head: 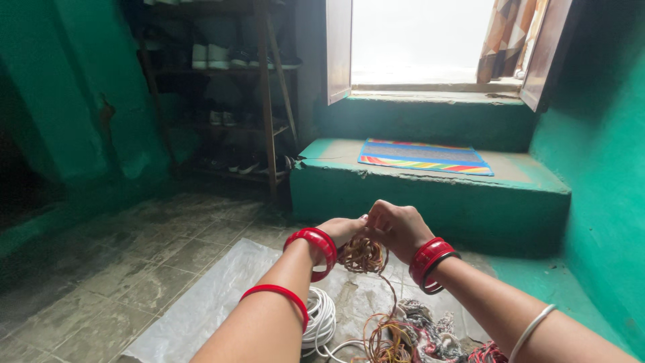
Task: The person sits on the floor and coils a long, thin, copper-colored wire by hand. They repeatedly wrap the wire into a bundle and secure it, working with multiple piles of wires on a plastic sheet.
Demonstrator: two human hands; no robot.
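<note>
Left hand [340, 230] and right hand [396, 228], pressed together, pinching tangled brown cord [363, 255] above clear plastic sheet [215, 296] bearing white cord coil [321, 321].

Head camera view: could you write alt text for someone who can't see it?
Two hands, left hand and right hand, hold a tangle of copper-coloured wire above a plastic sheet strewn with a white cable coil. Red bangles ring both wrists; green step and window behind.

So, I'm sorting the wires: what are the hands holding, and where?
Both hands, left hand and right hand, pinch the top of a small coil of thin copper-coloured wire.
</note>
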